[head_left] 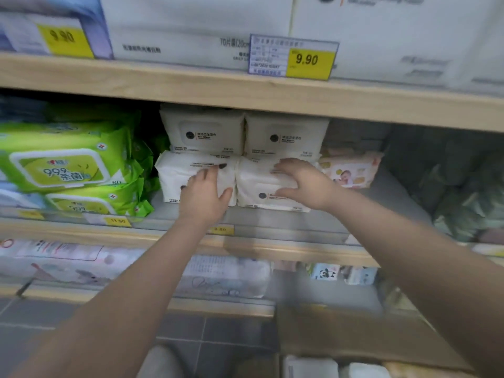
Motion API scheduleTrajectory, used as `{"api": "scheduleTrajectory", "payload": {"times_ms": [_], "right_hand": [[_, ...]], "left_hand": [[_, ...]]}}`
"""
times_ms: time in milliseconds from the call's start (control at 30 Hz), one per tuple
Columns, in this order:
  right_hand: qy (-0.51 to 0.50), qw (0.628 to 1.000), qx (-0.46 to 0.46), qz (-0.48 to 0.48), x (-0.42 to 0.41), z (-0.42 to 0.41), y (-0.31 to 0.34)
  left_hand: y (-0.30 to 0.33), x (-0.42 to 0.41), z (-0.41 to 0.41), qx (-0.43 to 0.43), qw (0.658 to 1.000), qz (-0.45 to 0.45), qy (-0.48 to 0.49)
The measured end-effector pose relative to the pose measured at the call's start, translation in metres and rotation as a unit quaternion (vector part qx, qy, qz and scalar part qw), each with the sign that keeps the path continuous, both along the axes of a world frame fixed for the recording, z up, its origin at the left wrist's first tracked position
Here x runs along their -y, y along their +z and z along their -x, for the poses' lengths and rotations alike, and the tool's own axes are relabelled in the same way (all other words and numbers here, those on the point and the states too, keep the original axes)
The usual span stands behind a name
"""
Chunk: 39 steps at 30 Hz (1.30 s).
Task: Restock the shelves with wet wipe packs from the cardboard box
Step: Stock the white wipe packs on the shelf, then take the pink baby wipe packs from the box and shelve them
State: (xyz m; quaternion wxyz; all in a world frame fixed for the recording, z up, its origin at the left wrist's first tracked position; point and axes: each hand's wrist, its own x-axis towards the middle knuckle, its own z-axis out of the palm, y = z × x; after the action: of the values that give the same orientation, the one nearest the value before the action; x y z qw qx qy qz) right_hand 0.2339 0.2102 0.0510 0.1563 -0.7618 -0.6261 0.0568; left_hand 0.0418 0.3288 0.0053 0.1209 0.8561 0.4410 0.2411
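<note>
Two hands reached past the blurred cardboard box (341, 336) at five o'clock to the middle shelf (272, 222). The left hand (203, 196) pressed flat-fingered on the left white pack (174, 175), and the right hand (302, 184) clasped the right white pack (253, 184), fingers over its top, thumb beneath. The step would likely go best by easing both packs evenly toward twelve o'clock, fronts level and sides touching, snug against the rear packs (203, 132).

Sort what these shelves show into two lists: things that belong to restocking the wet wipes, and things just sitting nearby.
Job: left hand, resting on the left white pack; right hand, gripping the right white pack; upper white packs; middle shelf.
Bystanders: green packs; pink pack; price tag; top-shelf boxes.
</note>
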Motion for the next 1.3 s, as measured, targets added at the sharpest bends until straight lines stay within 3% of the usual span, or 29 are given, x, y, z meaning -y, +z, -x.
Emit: {"api": "scheduleTrajectory", "payload": {"times_ms": [267,400,533,733,867,1067,1300], "right_hand": [[-0.047,0.996,-0.070,0.006,0.168,0.047,-0.022],[-0.125,0.986,-0.106,0.041,0.252,0.063,-0.064],[-0.240,0.952,-0.181,0.050,0.313,0.077,-0.114],[-0.306,0.919,-0.224,0.112,0.371,0.107,-0.178],[-0.260,0.924,-0.243,0.142,0.386,0.130,-0.191],[-0.227,0.937,-0.218,0.150,0.414,0.149,-0.195],[-0.367,0.912,-0.147,0.112,0.445,0.103,-0.181]], "left_hand": [[-0.031,0.166,0.026,0.108,0.979,0.092,-0.145],[-0.072,0.241,0.035,0.066,0.971,0.126,-0.194],[-0.116,0.292,0.042,-0.003,0.963,0.181,-0.200],[-0.164,0.329,0.064,-0.124,0.947,0.202,-0.217],[-0.180,0.328,0.082,-0.190,0.929,0.178,-0.263],[-0.172,0.340,0.090,-0.159,0.925,0.197,-0.284],[-0.152,0.376,0.051,-0.111,0.904,0.224,-0.347]]}}
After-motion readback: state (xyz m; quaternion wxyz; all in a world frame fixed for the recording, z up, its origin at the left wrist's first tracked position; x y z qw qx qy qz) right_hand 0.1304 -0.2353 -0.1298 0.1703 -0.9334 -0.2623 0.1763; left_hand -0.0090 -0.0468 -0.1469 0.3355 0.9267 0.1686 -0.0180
